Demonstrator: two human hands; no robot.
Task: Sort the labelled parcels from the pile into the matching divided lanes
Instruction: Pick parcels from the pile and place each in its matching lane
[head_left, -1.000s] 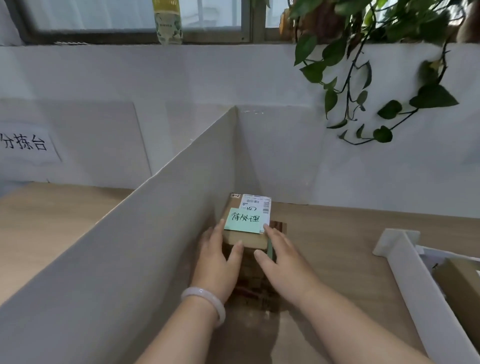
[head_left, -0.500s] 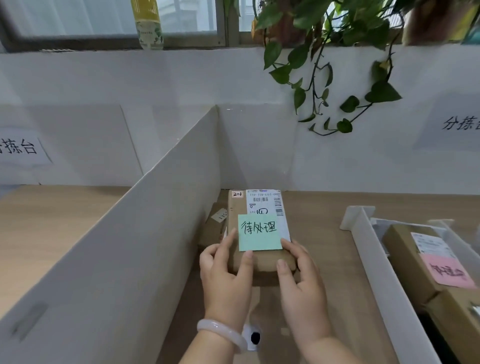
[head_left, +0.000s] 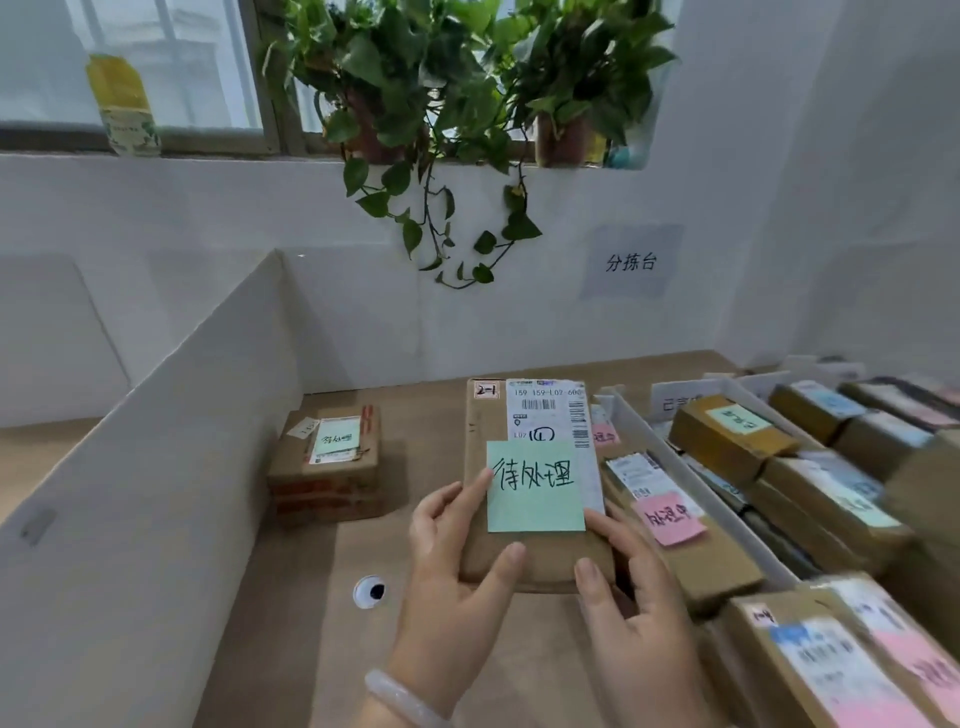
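**A:** So, what stands at the far left?

**B:** A tall white cardboard divider (head_left: 156, 467) stands on the light wooden table (head_left: 291, 649) and runs back to the white wall. Just right of it, in that lane, lies a small brown cardboard box (head_left: 324, 462) with a pale green note on top (its writing is too small for me to read). Nearer to the camera, a small round white-and-black spot (head_left: 370, 591) is on the table.

**A:** And the hands?

**B:** The left hand (head_left: 452, 587), with a pale bracelet (head_left: 400, 699) on the wrist, grips the near left corner of a flat brown cardboard parcel (head_left: 524, 556). The thumb lies on top and the forefinger reaches up along the left edge to a green sticky note (head_left: 535, 486). This note covers the lower part of a white shipping label (head_left: 545, 410). The right hand (head_left: 628, 613) grips the near right corner in the same way, thumb on top and fingers curled around the edge.

**A:** Where is the parcel itself?

**B:** It is held up between both hands, above the table. It is right of the small box and partly in front of a low white divider (head_left: 652, 434).

**A:** What is beyond that?

**B:** Beside the divider lies a brown parcel with a pink note (head_left: 711, 566). Further right, more brown boxes (head_left: 722, 441) stand in rows, some with green or blue notes.
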